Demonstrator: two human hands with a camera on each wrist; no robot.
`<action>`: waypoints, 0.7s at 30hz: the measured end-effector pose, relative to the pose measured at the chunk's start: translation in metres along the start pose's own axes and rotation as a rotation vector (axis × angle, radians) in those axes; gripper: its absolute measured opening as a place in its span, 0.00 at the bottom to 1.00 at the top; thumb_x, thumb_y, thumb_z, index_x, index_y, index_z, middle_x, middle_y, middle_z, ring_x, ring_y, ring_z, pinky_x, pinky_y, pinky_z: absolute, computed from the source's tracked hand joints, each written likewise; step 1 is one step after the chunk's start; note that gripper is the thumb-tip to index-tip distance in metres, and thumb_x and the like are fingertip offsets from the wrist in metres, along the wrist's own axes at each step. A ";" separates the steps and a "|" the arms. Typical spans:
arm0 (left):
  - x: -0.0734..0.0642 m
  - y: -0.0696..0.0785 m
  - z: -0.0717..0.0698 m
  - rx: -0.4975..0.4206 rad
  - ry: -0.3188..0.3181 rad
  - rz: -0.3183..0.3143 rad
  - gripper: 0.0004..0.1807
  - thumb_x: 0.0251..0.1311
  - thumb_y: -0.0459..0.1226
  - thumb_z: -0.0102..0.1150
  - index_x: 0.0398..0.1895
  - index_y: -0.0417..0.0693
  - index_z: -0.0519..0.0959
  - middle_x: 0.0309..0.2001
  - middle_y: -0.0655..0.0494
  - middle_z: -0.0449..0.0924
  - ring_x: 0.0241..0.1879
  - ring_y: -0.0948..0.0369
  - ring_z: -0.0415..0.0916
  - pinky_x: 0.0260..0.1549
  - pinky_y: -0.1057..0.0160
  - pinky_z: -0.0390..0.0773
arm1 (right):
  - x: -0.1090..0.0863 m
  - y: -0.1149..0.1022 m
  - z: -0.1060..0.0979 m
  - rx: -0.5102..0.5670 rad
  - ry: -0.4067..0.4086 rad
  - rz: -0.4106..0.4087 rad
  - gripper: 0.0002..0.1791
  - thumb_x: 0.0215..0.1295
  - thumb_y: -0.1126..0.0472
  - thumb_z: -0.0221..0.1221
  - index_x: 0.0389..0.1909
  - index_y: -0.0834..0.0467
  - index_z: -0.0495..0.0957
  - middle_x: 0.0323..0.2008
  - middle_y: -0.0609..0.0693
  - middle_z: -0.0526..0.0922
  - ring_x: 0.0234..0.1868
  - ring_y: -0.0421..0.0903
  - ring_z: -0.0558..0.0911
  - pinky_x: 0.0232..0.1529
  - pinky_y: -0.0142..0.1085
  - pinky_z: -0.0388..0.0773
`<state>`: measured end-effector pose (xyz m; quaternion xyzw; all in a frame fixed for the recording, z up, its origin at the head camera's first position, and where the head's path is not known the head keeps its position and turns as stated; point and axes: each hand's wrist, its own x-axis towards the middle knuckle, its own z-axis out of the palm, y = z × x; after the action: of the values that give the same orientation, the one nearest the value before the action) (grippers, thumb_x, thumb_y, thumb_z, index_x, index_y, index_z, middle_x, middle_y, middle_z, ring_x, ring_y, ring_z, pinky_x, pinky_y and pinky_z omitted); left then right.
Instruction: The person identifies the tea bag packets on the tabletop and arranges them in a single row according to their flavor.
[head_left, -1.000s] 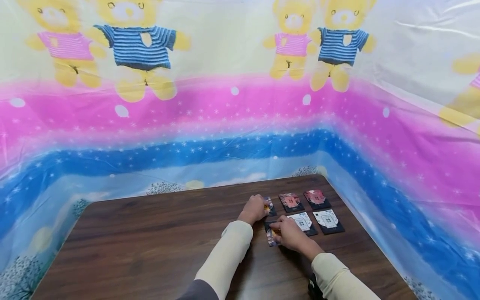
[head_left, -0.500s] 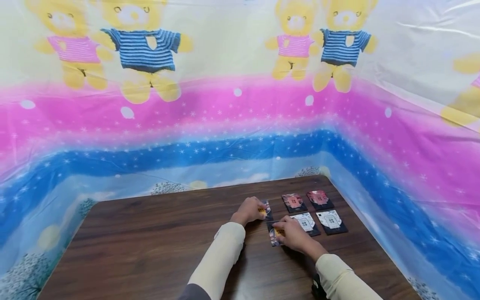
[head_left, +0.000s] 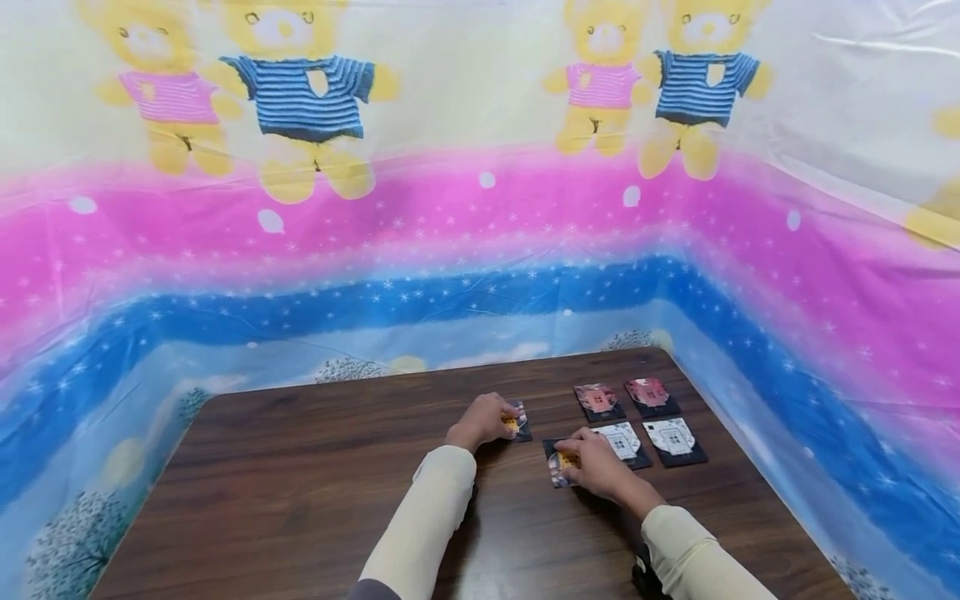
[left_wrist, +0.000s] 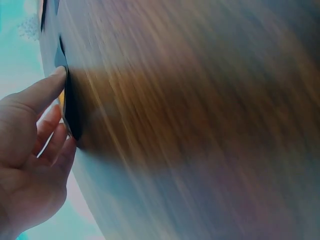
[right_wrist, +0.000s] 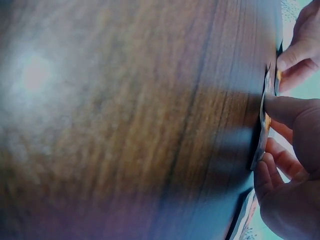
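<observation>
My left hand (head_left: 483, 419) grips a small flat packet (head_left: 522, 421) with a dark, white and orange print on the wooden table. In the left wrist view, the thumb lies at one edge of this thin dark packet (left_wrist: 73, 112) and the other fingers curl at its far side. A similar packet (head_left: 557, 473) lies nearer and to the right, held between the thumb and fingers of my right hand (head_left: 600, 465). Seen from the right wrist, that packet (right_wrist: 261, 132) is slightly buckled and close on the table. Part of each print is hidden under the fingers.
Two red-printed packets (head_left: 600, 400) lie in a row at the back right. In front of them are two white-printed ones (head_left: 675, 439), the left one partly behind my right hand. A bear-printed cloth (head_left: 450, 233) hangs behind the table (head_left: 300, 483).
My left hand has slid its packet leftward, widening the gap from the right hand's packet and the red ones. The right hand stays about where it was. The head view has turned slightly left.
</observation>
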<state>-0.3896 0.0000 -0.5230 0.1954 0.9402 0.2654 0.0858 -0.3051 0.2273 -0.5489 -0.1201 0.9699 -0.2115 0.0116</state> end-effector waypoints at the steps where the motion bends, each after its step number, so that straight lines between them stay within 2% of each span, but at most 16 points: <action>1: -0.003 -0.003 -0.002 -0.010 0.004 -0.004 0.19 0.61 0.35 0.71 0.56 0.53 0.86 0.62 0.48 0.77 0.60 0.49 0.75 0.61 0.48 0.77 | 0.000 0.000 0.000 0.003 0.001 0.002 0.23 0.60 0.60 0.72 0.58 0.53 0.84 0.52 0.53 0.79 0.53 0.54 0.77 0.57 0.54 0.75; 6: -0.015 -0.014 -0.010 -0.040 0.015 -0.012 0.19 0.61 0.35 0.71 0.56 0.51 0.86 0.60 0.47 0.77 0.58 0.49 0.75 0.59 0.48 0.78 | 0.000 0.000 0.002 0.007 -0.009 0.020 0.23 0.61 0.59 0.71 0.59 0.51 0.83 0.53 0.52 0.79 0.53 0.53 0.77 0.57 0.53 0.75; 17: -0.033 -0.038 -0.025 0.030 0.016 -0.026 0.19 0.63 0.36 0.70 0.58 0.51 0.85 0.62 0.46 0.76 0.56 0.50 0.75 0.57 0.49 0.78 | -0.001 0.000 0.002 0.007 0.006 0.000 0.24 0.61 0.59 0.71 0.59 0.52 0.83 0.53 0.53 0.79 0.53 0.53 0.77 0.56 0.53 0.75; 21: -0.043 -0.046 -0.031 0.025 0.015 -0.047 0.19 0.63 0.36 0.69 0.58 0.51 0.85 0.62 0.46 0.76 0.55 0.51 0.75 0.57 0.49 0.78 | -0.002 0.000 0.004 -0.007 0.014 -0.009 0.24 0.62 0.59 0.71 0.60 0.52 0.83 0.54 0.54 0.79 0.54 0.55 0.77 0.57 0.54 0.75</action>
<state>-0.3740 -0.0682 -0.5186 0.1721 0.9484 0.2531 0.0826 -0.3029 0.2257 -0.5528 -0.1229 0.9702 -0.2087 0.0035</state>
